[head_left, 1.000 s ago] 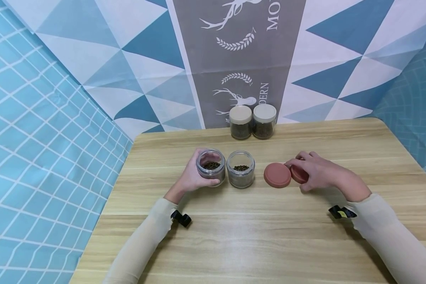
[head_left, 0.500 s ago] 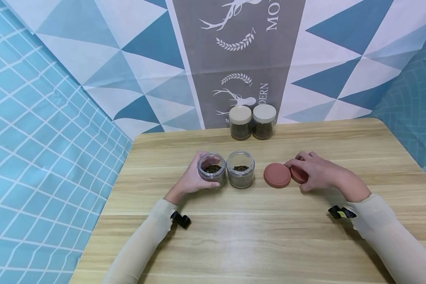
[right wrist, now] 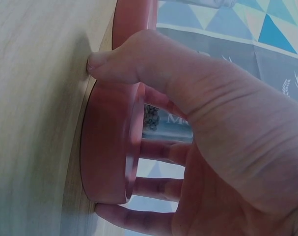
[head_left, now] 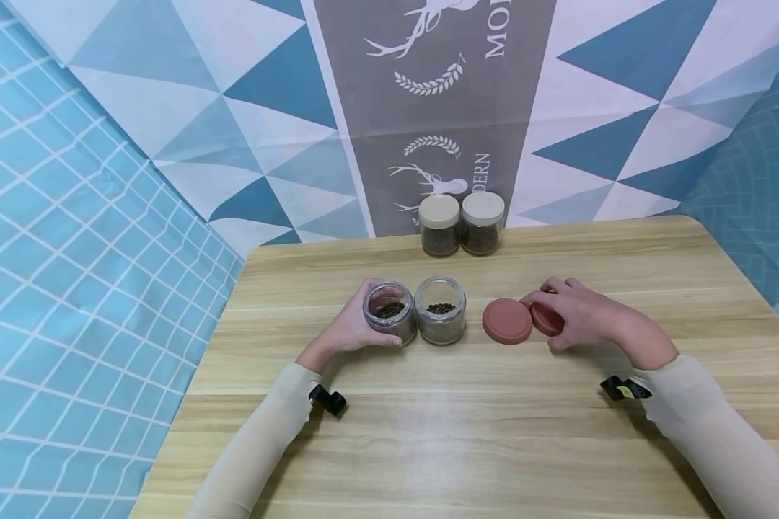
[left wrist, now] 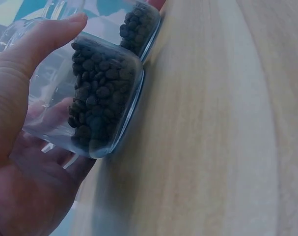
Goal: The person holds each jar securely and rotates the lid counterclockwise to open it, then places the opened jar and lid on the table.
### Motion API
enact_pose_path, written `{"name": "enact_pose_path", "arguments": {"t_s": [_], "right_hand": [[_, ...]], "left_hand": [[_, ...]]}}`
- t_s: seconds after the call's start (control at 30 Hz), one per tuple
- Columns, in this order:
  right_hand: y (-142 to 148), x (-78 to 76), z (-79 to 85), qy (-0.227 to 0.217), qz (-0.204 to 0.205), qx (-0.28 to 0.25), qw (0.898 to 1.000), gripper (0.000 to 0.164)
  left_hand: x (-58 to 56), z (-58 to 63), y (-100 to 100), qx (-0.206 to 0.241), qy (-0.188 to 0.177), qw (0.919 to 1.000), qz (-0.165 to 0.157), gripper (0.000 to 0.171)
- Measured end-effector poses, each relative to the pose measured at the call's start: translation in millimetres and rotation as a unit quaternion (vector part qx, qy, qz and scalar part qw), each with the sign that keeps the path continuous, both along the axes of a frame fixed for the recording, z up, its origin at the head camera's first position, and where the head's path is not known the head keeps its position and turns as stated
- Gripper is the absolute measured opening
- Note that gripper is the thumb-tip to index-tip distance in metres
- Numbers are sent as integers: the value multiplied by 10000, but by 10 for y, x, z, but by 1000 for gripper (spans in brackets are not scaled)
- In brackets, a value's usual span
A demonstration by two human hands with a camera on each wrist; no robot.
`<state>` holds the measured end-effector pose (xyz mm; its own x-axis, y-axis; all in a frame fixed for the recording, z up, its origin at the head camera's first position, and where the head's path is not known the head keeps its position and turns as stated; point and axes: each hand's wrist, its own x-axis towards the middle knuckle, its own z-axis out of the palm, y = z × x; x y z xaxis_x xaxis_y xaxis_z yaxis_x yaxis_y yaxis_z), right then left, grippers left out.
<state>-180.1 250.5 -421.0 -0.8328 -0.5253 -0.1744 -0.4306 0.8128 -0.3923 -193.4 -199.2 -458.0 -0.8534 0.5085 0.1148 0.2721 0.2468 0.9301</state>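
My left hand [head_left: 358, 321] grips an open glass jar [head_left: 391, 324] partly filled with dark, bean-like pellets [left wrist: 102, 93]. In the left wrist view its thumb lies along the near side, with fingers round the far side. A second lidless jar [head_left: 441, 328] of similar pellets stands right beside the held one. Over on the right, my right hand [head_left: 581, 313] holds a round red lid [right wrist: 107, 142] by its edge, low at the tabletop, thumb on one side and fingers on the other. Another red lid [head_left: 506, 321] lies flat on the table just left of it.
Two closed jars, one with a cream lid [head_left: 439, 210] and one with a white lid [head_left: 483, 207], stand together at the table's back edge. Patterned cloth [head_left: 234, 144] hangs behind and left of the wooden table [head_left: 428, 432].
My left hand and its jar have shifted slightly right and toward me, closer against the second jar. The right hand and both red lids have stayed in place.
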Motion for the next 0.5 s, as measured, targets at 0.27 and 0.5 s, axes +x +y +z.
{"name": "enact_pose_path", "arguments": {"t_s": [0.27,0.5], "right_hand": [[2,-8,-3,5,-5,22,10000,84],[3,-5,14,0,28,-6,10000,84]], "left_hand": [[-4,-21,1,53,84,9999,-34,95],[6,-18,-26,-29,225,9997,79,103]]}}
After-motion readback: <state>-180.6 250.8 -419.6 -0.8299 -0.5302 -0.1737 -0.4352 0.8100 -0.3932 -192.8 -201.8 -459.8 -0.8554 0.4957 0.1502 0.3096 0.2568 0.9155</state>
